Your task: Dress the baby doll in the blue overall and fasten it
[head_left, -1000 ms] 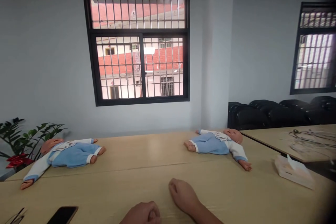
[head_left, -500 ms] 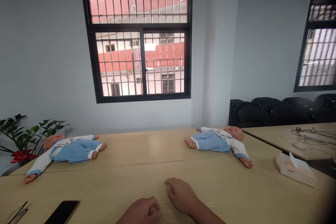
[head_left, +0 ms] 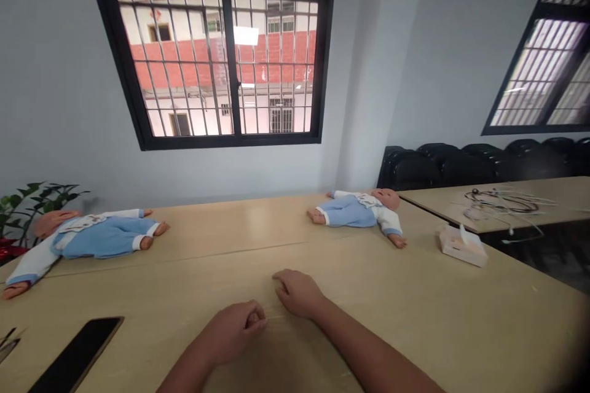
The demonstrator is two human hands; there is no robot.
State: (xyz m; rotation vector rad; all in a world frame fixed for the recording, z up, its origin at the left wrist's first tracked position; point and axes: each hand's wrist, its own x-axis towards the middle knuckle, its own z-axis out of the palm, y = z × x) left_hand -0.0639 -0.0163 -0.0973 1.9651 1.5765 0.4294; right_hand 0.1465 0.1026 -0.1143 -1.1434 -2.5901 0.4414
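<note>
On the counter [head_left: 428,319], our left hand [head_left: 233,328] stays loosely fisted, grip empty, right hand [head_left: 297,291] flat and open (forearms [head_left: 369,350] now showing).

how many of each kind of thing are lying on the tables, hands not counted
baby dolls: 2
phone: 1
tissue box: 1
tangle of cables: 1
dark thing cut off at the left edge, kind unclear: 1
total: 6
</note>
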